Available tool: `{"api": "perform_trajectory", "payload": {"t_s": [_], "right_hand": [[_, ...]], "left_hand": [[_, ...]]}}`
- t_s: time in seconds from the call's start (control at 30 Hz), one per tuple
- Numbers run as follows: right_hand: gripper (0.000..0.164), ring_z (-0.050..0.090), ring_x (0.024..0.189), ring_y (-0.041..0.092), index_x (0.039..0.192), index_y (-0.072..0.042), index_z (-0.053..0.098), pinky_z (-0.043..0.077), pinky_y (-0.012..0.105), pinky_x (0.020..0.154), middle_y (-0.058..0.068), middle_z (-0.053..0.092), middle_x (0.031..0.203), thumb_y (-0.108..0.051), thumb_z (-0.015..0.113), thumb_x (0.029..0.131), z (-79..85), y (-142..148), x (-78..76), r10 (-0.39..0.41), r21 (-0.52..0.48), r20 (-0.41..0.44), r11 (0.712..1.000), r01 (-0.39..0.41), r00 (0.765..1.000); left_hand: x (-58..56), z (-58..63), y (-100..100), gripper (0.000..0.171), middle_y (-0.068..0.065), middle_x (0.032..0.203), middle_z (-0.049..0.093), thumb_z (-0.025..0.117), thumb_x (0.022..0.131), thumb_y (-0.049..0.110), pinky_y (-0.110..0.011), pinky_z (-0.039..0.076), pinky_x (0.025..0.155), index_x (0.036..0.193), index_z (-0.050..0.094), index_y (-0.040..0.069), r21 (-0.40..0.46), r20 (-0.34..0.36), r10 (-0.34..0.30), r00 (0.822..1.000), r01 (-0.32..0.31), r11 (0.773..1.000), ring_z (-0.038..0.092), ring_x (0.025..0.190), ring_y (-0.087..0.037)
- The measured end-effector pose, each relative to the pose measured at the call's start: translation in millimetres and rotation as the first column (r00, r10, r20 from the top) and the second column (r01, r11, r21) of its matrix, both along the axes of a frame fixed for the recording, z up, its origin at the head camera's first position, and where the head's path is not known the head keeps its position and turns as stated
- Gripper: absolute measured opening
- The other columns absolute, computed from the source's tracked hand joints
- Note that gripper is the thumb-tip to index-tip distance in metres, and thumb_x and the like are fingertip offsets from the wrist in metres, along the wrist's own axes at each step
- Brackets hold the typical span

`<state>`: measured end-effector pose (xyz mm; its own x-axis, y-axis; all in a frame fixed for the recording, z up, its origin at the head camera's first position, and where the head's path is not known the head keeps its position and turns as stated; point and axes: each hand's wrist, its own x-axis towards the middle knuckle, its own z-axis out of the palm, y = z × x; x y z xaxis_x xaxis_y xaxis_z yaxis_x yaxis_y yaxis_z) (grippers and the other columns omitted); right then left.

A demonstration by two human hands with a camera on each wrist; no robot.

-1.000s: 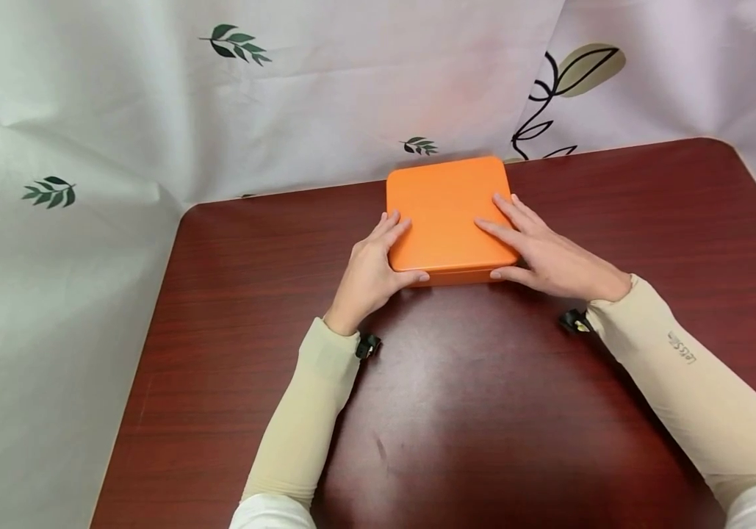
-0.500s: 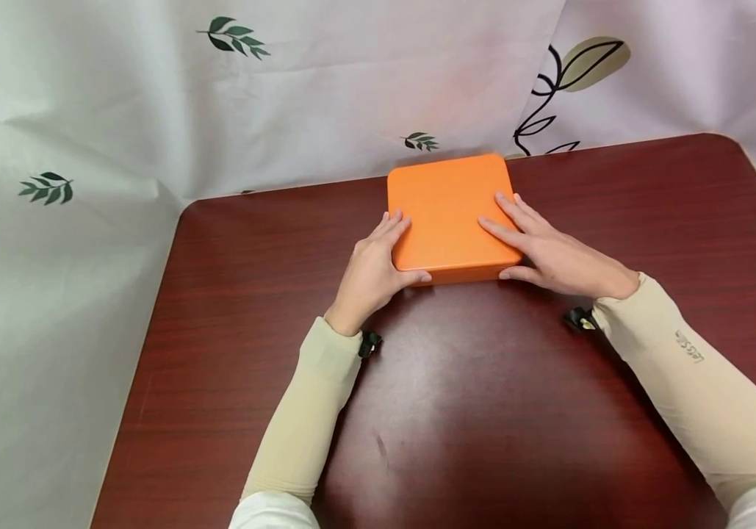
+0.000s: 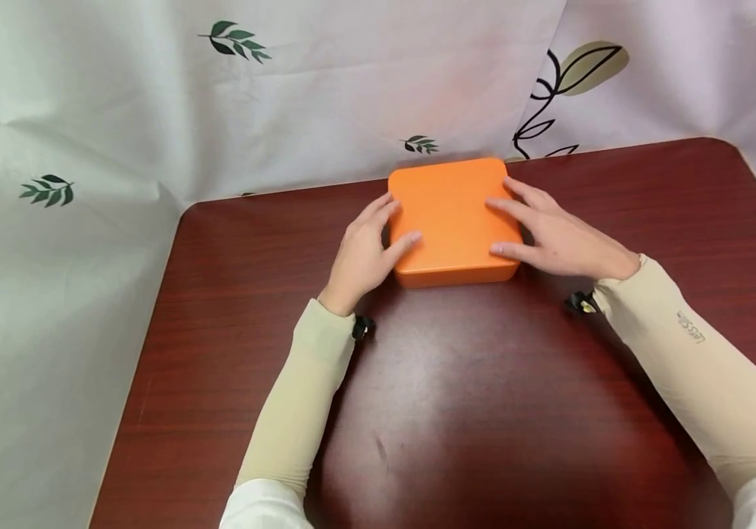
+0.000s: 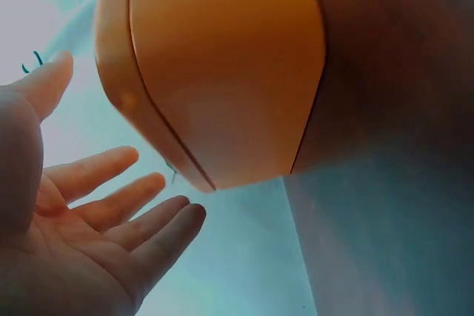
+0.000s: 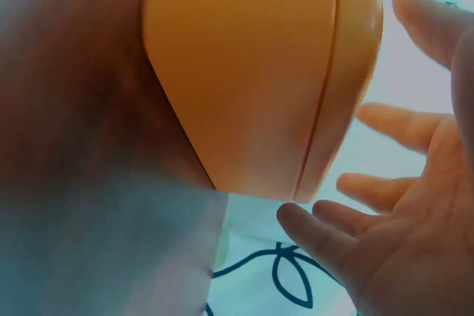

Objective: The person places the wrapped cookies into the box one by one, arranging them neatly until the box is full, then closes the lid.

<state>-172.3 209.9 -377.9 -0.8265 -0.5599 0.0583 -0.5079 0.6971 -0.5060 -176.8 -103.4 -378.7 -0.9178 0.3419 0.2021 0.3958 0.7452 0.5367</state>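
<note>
An orange lidded box [image 3: 450,220] stands near the back edge of the table, its lid seated all round as far as the views show. Beside its left side is my left hand [image 3: 364,253], fingers spread and fairly straight. In the left wrist view, a gap separates the left hand [image 4: 89,234] from the box [image 4: 229,72]. My right hand [image 3: 552,231] hovers at the box's right side, fingers likewise spread. The right wrist view shows the right hand [image 5: 400,205] apart from the box wall [image 5: 237,79]. Neither hand holds anything.
The dark red wooden table [image 3: 470,397] spreads out in front of the box. A white curtain [image 3: 325,95] with leaf prints hangs right behind the table's back edge and along the left. Small black wrist cameras [image 3: 363,328] sit on both sleeves.
Both hands have lifted off the box and moved slightly away from its sides. The thumbs have left the front face and are now higher, over the lid's edge. The box stays in place.
</note>
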Motion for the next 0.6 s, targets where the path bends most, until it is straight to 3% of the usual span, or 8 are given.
{"api": "perform_trajectory", "payload": {"t_s": [0.1,0.3,0.6], "right_hand": [[0.077,0.012,0.152,0.037,0.157,-0.007,0.034,0.019,0.054,0.118,0.021,0.011,0.166,-0.044,0.064,0.098,6.0,-2.4,-14.2,-0.017,0.016,0.012,1.000,0.017,1.000],[0.081,0.002,0.154,0.033,0.161,-0.005,0.022,0.012,0.051,0.121,0.021,0.005,0.167,-0.047,0.056,0.101,7.1,-10.0,-37.4,-0.027,0.072,0.062,0.997,0.023,0.998],[0.085,0.000,0.154,0.033,0.160,0.000,0.016,0.010,0.050,0.122,0.022,0.002,0.167,-0.051,0.052,0.102,4.3,-14.4,-50.1,-0.011,0.122,0.073,0.992,0.002,0.997]], "left_hand": [[-15.7,1.5,0.7,0.071,-0.009,0.159,0.038,0.062,0.098,0.047,-0.030,0.028,0.117,0.150,0.046,0.001,-0.040,0.015,0.003,1.000,-0.002,0.999,0.038,0.144,-0.021],[-41.7,-0.3,9.4,0.079,-0.005,0.168,0.016,0.054,0.100,0.054,-0.025,0.013,0.120,0.158,0.030,0.006,-0.173,0.103,-0.038,0.994,0.056,0.983,0.013,0.153,-0.016],[-54.8,-1.4,12.4,0.085,-0.005,0.169,0.006,0.045,0.101,0.060,-0.025,0.005,0.121,0.161,0.018,0.006,-0.269,0.171,-0.060,0.983,0.105,0.957,-0.003,0.153,-0.012]]}}
